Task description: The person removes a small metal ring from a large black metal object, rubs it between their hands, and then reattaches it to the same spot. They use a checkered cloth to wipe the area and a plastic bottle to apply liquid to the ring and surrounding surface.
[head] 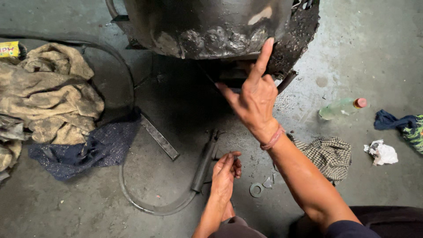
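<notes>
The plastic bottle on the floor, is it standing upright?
No, the plastic bottle lies on its side on the concrete floor, its red cap pointing right.

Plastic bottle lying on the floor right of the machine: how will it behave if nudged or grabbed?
The plastic bottle lies on its side on the concrete floor, so a nudge would probably roll it. It looks clear and mostly empty, so likely light. The thin wall may dent under a firm squeeze. Its red cap appears fitted, so spilling seems unlikely.
</notes>
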